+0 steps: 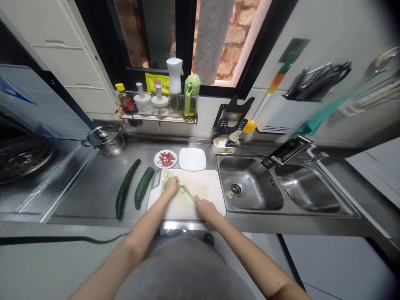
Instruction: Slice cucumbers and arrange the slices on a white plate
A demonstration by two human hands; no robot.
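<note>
Slicing looks partway done: pale slices (pixel 170 174) lie far left on the cutting board (pixel 204 181), two seemingly uncut cucumbers (pixel 126 189) left of it; right hand (pixel 206 208) wraps a knife (pixel 189 194); left hand (pixel 171 186), grip unclear.

Grey top (pixel 184 271), plain-looking fabric, mid-tone, a bit darker twd the upper edge; rounded outline across the bottom ctr of the view, surface soft & blurry, so weave or seams can't be made out. L arm (pixel 134 243) & R arm (pixel 250 256) both bare from wrist to approx. the elbow & on to the frame edge; sleeve ends out of shot. L hand (pixel 171 186) & R hand (pixel 206 209) bare too. Dark shoe (pixel 208 239), rounded toe, partly hidden behind the top; type unclear.
</note>
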